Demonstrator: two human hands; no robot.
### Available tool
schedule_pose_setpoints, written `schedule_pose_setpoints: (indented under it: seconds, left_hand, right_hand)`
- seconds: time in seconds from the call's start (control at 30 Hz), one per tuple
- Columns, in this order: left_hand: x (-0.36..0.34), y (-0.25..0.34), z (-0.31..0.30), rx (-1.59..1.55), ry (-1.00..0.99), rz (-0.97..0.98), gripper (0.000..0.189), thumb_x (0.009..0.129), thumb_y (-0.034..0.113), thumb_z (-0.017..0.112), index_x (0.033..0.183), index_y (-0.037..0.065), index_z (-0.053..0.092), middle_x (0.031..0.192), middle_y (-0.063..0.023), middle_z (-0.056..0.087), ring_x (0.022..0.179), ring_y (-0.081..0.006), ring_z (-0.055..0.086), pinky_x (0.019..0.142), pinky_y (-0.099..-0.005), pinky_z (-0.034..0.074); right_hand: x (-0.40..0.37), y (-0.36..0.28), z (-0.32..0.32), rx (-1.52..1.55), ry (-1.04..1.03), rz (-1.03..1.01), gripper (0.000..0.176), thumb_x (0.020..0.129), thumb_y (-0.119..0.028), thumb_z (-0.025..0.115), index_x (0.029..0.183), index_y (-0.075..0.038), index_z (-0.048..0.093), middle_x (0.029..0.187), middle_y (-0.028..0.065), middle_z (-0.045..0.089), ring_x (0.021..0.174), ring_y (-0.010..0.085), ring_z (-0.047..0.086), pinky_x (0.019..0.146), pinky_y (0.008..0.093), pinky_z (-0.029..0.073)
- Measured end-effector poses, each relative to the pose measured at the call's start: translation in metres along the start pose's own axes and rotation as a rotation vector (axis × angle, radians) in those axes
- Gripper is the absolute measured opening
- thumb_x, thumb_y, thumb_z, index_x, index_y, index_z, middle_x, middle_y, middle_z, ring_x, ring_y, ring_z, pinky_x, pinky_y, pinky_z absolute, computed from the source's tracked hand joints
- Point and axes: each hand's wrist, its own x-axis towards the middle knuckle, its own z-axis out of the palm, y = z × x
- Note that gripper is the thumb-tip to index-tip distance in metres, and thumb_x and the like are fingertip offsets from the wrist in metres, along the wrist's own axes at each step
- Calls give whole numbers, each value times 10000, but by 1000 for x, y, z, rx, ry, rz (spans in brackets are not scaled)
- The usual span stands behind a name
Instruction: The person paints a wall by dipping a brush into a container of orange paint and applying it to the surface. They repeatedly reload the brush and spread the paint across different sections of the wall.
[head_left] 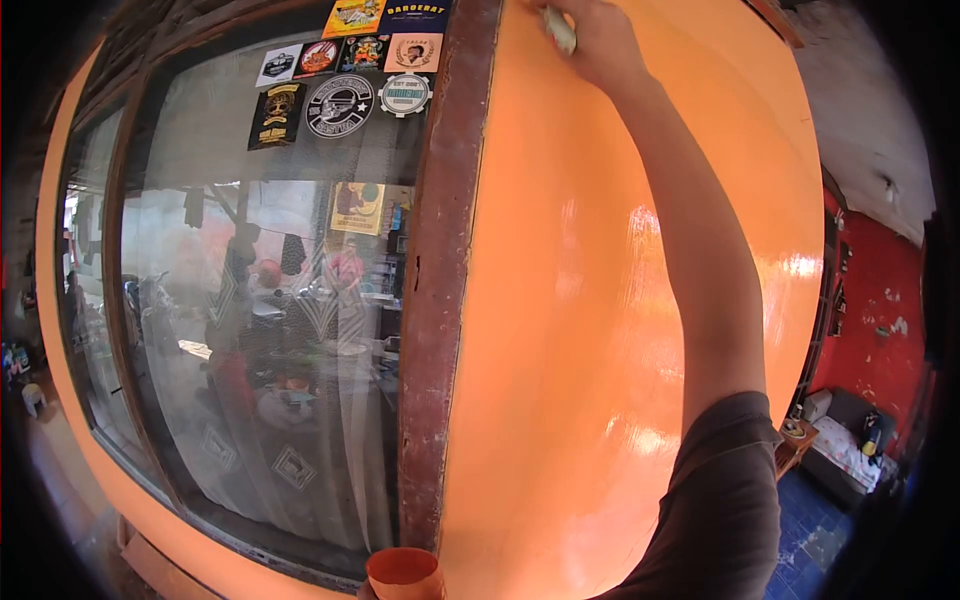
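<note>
High on the orange wall (560, 300), my right hand (598, 45) is closed around the pale handle of a paintbrush (560, 32). The brush end points up and left, close to the window frame's edge, and is mostly cut off by the top of the view. My right arm reaches up across the wall, which has wet-looking, glossy patches. At the bottom edge is an orange plastic cup (404, 572), upright and coated inside with orange. Only a sliver of my left hand (367, 592) shows at the cup's left side, holding it.
A worn brown wooden window frame (437, 290) borders the wall. Several stickers (340, 105) are on its glass (270, 330), which reflects the surroundings. To the far right are a red wall (880, 310), a sofa (840, 455), a small wooden table (795, 440) and blue floor tiles (810, 545).
</note>
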Motion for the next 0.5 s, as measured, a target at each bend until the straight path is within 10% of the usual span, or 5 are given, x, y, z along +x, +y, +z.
schedule_pose_setpoints:
  seconds: [0.13, 0.5]
  left_hand:
    - [2, -1, 0, -2, -23, 10, 526, 654, 177, 791, 1076, -11, 539, 873, -131, 632, 749, -212, 628, 611, -324, 527]
    - [2, 11, -2, 13, -12, 11, 541, 644, 177, 796, 1083, -7, 538, 893, -127, 631, 773, -210, 625, 635, -326, 523]
  right_hand:
    - [-29, -6, -18, -60, -13, -150, 235, 745, -92, 660, 975, -81, 615, 840, 79, 641, 697, 225, 614, 615, 322, 510]
    - [62, 44, 6, 12, 180, 35, 176, 744, -49, 569, 901, -69, 646, 831, 177, 641, 775, 328, 627, 685, 383, 502]
